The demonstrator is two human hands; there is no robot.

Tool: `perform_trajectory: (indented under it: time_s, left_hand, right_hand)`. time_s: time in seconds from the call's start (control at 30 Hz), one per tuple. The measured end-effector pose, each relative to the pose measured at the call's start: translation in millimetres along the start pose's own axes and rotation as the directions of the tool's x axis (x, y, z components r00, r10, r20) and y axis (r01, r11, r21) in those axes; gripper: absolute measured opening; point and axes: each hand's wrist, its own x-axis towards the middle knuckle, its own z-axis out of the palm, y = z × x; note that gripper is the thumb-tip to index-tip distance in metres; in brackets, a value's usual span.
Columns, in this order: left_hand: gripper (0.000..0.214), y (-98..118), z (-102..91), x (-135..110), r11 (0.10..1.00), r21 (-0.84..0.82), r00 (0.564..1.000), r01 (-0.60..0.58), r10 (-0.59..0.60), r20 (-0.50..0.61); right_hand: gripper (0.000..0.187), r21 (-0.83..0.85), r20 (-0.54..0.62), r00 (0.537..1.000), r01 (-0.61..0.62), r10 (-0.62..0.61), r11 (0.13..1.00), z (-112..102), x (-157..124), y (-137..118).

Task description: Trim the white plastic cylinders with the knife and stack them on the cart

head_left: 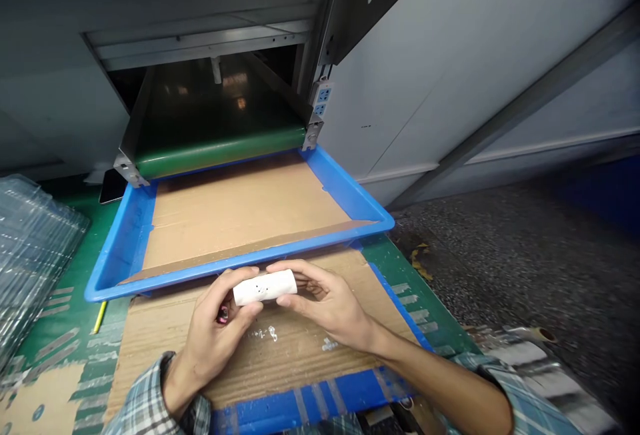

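Note:
Both my hands hold a small white block (265, 286) with a few dark holes on its face, just above a sheet of brown cardboard (280, 348). My left hand (213, 332) pinches its left end, and a small dark and pink thing shows under that thumb. My right hand (327, 302) wraps its fingers round the right end. Just beyond lies a blue tray (117, 255) lined with cardboard, under the end of a green conveyor belt (220, 150).
A stack of clear plastic trays (30, 248) stands at the left on the green bench. A yellow stick (100, 316) lies by the blue tray's near left corner. The grey machine housing (450, 68) rises behind; speckled floor (525, 255) lies to the right.

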Motion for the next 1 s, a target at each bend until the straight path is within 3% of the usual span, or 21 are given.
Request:
perform_trajectory:
  time_s: [0.1,0.47,0.63,1.0]
  left_hand:
    - [0.034,0.3,-0.3,0.0,0.999,-0.011,0.999,0.041,-0.041,0.008]
    - [0.029,1.0,-2.0,3.7,0.998,0.030,0.998,-0.063,0.064,-0.014]
    - [0.031,-0.8,-2.8,3.2,0.982,0.074,0.985,-0.171,0.171,0.011]
    - [0.040,1.0,-2.0,1.5,0.966,0.102,0.971,-0.237,0.231,0.062]
  right_hand:
    - [0.039,-0.035,-0.026,1.000,0.011,-0.012,0.999,0.6,0.3,-0.1]
    - [0.037,-0.132,-0.006,0.995,0.093,-0.095,0.987,0.8,-1.1,-5.4]
    - [0.035,-0.007,0.083,0.990,0.114,-0.113,0.993,0.5,-0.6,-14.0]
    - [0.030,0.003,0.039,0.988,0.151,-0.151,0.988,0.9,0.4,-11.4]
